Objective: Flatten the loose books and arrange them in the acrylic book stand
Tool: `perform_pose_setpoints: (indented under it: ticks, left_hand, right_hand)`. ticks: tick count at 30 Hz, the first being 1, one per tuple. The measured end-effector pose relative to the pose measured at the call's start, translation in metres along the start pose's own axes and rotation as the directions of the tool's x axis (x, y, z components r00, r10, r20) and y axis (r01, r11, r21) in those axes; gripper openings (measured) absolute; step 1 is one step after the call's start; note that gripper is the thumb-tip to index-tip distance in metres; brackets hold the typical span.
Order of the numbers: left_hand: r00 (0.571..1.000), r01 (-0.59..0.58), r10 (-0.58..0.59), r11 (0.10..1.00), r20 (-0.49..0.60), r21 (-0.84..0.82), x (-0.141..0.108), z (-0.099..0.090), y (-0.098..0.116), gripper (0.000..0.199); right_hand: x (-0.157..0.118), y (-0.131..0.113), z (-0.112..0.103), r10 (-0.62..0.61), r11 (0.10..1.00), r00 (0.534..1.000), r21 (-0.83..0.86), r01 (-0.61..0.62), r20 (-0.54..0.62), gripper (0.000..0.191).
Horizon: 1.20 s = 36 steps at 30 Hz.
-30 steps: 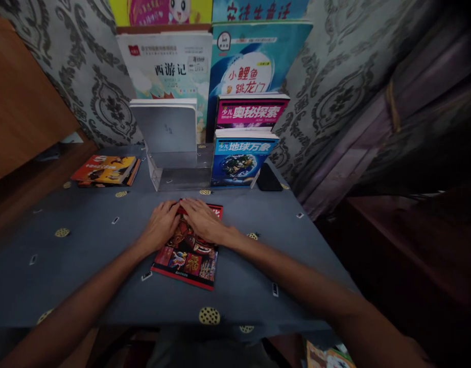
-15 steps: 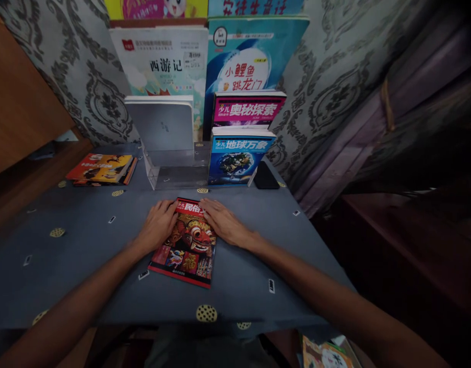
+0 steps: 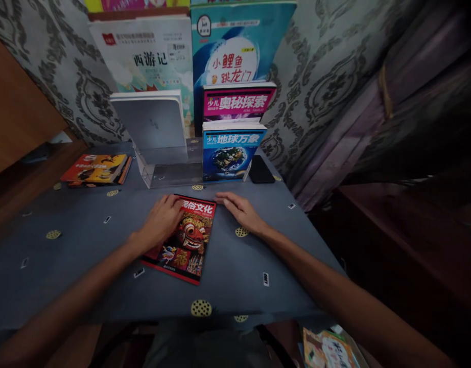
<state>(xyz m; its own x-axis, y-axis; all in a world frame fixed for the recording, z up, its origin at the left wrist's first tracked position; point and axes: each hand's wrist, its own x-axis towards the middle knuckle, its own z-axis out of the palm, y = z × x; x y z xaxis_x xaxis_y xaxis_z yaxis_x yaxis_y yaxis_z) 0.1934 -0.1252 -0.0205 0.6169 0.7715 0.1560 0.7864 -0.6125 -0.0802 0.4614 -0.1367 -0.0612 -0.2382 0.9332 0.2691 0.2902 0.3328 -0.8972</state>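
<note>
A book with a red and black cover and a carved mask picture (image 3: pixel 191 240) lies slightly turned on the cloth-covered table. My left hand (image 3: pixel 162 217) rests over its upper left part, fingers stretched forward and covering some of the title. Just past the book's upper right corner, my right hand (image 3: pixel 241 209) is held with its fingers extended and nothing in them. Beyond both hands stands a clear stand (image 3: pixel 174 174); a blue book with a globe (image 3: pixel 228 156) and a magenta book (image 3: pixel 239 99) are upright in its right side, and a grey-backed book (image 3: pixel 157 120) leans in its left.
Larger books, one white (image 3: pixel 143 56) and one teal (image 3: pixel 274 30), stand at the back. A stack of orange books (image 3: pixel 95 168) lies at the left. A black phone (image 3: pixel 261 169) is beside the stand. More books (image 3: pixel 329 350) sit below the table's front right edge.
My right hand has moved off the book's upper right corner to its right side, uncovering more of the title. My left hand stays on the book. The camera view has shifted slightly.
</note>
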Motion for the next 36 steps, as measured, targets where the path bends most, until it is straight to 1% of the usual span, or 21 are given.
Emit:
perform_pose_setpoints:
  ticks: [2,4,6,7,8,10,12,14,16,18,21,23,25,28,30,32,36]
  left_hand:
    - [1.000,-0.007,0.007,1.000,0.022,-0.007,0.003,-0.006,0.020,0.035]
    - [0.999,0.000,-0.001,1.000,0.043,0.016,0.005,-0.010,0.036,0.051]
    - [0.996,0.005,-0.007,1.000,0.084,0.025,0.005,-0.014,0.045,0.068]
    - [0.994,0.003,-0.005,1.000,0.111,0.019,0.005,-0.016,0.047,0.072]
    - [0.991,-0.003,0.002,1.000,0.137,0.008,0.004,-0.018,0.046,0.071]
    - [0.983,-0.029,0.031,0.999,0.181,-0.015,0.004,-0.023,0.043,0.063]
    - [0.976,-0.057,0.060,0.998,0.208,-0.024,0.004,-0.027,0.040,0.053]
    - [0.972,-0.068,0.072,0.997,0.223,-0.021,0.004,-0.028,0.042,0.049]
    - [0.973,-0.063,0.064,0.998,0.222,-0.009,0.003,-0.026,0.048,0.049]
    - [0.977,-0.053,0.049,0.999,0.209,0.011,0.002,-0.022,0.056,0.050]
    - [0.983,-0.043,0.037,0.999,0.181,0.030,0.002,-0.014,0.062,0.047]
    - [0.988,-0.037,0.031,0.999,0.153,0.033,0.002,-0.011,0.062,0.045]
    - [0.991,-0.035,0.031,0.999,0.129,0.032,0.002,-0.010,0.060,0.044]
    - [0.990,-0.061,0.057,0.998,0.126,0.024,0.005,-0.015,0.059,0.042]
    - [0.987,-0.069,0.063,0.997,0.148,0.037,0.008,-0.020,0.061,0.038]
    - [0.982,-0.056,0.041,0.996,0.184,0.074,0.010,-0.026,0.066,0.033]
    - [0.966,-0.029,-0.009,0.989,0.257,0.144,0.012,-0.033,0.077,0.031]
  right_hand:
    - [-0.001,0.002,-0.001,0.009,0.999,1.000,0.041,-0.009,-0.014,0.040]
    - [-0.001,0.002,0.000,0.013,0.998,1.000,0.065,-0.011,-0.021,0.039]
    - [-0.002,0.000,0.000,0.014,0.997,1.000,0.081,-0.012,-0.024,0.037]
    - [-0.002,-0.001,0.001,0.015,0.996,1.000,0.088,-0.013,-0.022,0.037]
    - [-0.003,-0.002,0.002,0.015,0.995,1.000,0.097,-0.014,-0.015,0.037]
    - [-0.004,-0.004,0.003,0.012,0.993,1.000,0.113,-0.012,0.004,0.037]
    - [-0.005,-0.006,0.006,0.006,0.993,1.000,0.120,-0.009,0.030,0.037]
    - [-0.006,-0.009,0.008,-0.004,0.995,0.999,0.095,0.000,0.042,0.037]
    - [-0.008,-0.012,0.009,-0.032,0.999,0.999,0.019,0.031,0.031,0.036]
    - [-0.011,-0.016,0.010,-0.095,0.988,0.995,-0.118,0.097,0.016,0.035]
    - [-0.014,-0.021,0.010,-0.191,0.925,0.980,-0.321,0.201,0.062,0.032]
    - [-0.014,-0.023,0.009,-0.201,0.899,0.974,-0.375,0.224,0.100,0.032]
    - [-0.013,-0.024,0.009,-0.186,0.906,0.978,-0.369,0.210,0.100,0.032]
    - [-0.012,-0.024,0.009,-0.130,0.947,0.989,-0.286,0.144,0.068,0.031]
    - [-0.011,-0.023,0.009,-0.075,0.972,0.996,-0.221,0.082,0.042,0.032]
    - [-0.010,-0.022,0.010,-0.038,0.984,0.999,-0.172,0.038,0.002,0.033]
    - [-0.007,-0.016,0.010,-0.023,0.992,0.995,-0.128,0.011,-0.093,0.033]
